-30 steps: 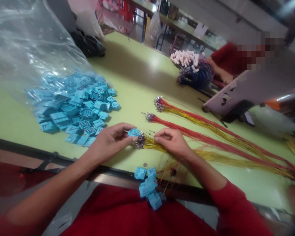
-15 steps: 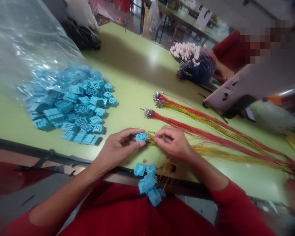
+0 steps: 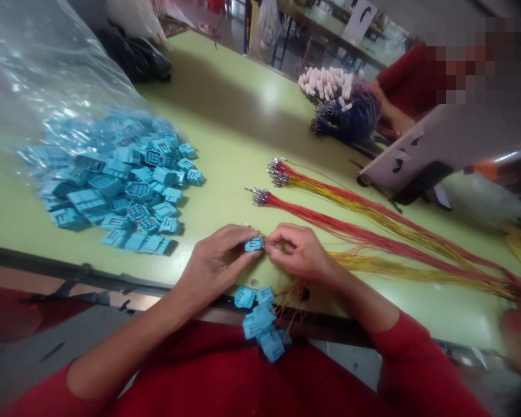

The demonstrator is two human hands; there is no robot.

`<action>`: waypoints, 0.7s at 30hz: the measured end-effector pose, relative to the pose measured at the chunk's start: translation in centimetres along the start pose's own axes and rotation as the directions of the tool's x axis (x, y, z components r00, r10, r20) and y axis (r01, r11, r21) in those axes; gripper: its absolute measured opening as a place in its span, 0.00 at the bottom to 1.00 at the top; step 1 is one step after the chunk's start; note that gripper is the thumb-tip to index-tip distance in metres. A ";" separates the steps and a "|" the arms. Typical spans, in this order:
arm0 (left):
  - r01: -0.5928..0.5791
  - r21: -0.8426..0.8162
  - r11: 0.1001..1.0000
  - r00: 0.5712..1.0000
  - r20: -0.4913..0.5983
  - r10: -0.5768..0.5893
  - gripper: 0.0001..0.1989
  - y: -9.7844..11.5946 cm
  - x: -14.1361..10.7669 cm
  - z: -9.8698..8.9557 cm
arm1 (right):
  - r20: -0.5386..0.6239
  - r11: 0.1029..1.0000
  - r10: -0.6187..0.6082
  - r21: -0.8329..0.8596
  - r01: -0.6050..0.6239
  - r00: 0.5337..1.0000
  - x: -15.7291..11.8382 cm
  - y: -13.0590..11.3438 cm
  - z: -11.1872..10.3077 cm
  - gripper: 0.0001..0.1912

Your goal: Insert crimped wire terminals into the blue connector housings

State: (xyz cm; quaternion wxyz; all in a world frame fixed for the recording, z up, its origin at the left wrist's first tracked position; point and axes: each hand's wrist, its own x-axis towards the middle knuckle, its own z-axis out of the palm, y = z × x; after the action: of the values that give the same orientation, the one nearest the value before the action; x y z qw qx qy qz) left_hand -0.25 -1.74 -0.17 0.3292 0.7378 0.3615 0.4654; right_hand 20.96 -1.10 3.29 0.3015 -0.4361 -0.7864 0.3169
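Between the thumb and fingers of my left hand (image 3: 215, 258) is a blue plastic connector housing (image 3: 254, 244). My right hand (image 3: 299, 250) pinches a thin wire close against the housing's right end; the fingertips hide most of it, and I cannot tell whether its tip is inside. Yellow wires (image 3: 364, 264) run out to the right from beneath my right hand. Below the hands, several blue housings with wires attached (image 3: 260, 318) hang at the table's front edge. To the left lies a large heap of loose blue housings (image 3: 130, 179), partly under clear plastic.
Two bundles of red and yellow wires with metal terminals (image 3: 282, 174) lie right of centre. Farther back are pale pink connectors (image 3: 325, 84) on dark wires, near another person's arm (image 3: 393, 110). A clear plastic bag (image 3: 47, 69) covers the left side. A grey panel (image 3: 410, 153) stands at right.
My right hand has moved slightly left, closer to the connector housing. The housing has turned a little in my left hand, its holed end now less visible. The camera view has shifted slightly.
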 end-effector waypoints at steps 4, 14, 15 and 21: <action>0.118 -0.046 0.992 0.993 0.029 -0.116 0.12 -0.5 -0.2 0.2 | 0.027 1.000 0.026 0.005 -0.026 0.999 -0.1 0.1 0.0 0.04; 0.605 -0.307 0.735 0.795 0.175 -0.581 0.24 0.4 0.1 0.0 | -0.094 0.999 -0.032 0.032 0.035 0.995 -1.5 -0.5 -1.0 0.08; 0.618 -0.316 0.720 0.784 0.176 -0.595 0.25 0.5 0.2 0.0 | -0.086 1.000 -0.013 0.018 0.015 0.996 -1.8 -0.5 -1.0 0.08; 0.656 -0.375 0.655 0.746 0.190 -0.638 0.25 0.9 0.5 0.1 | 0.010 0.996 0.087 -0.001 -0.087 0.996 -2.7 -0.8 -1.4 0.09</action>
State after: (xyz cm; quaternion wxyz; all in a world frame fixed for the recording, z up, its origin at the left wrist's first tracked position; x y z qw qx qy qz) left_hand 0.19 -1.83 0.80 0.6307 0.4813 0.4847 0.3683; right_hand 22.79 -3.46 4.19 0.2832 -0.4686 -0.7682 0.3319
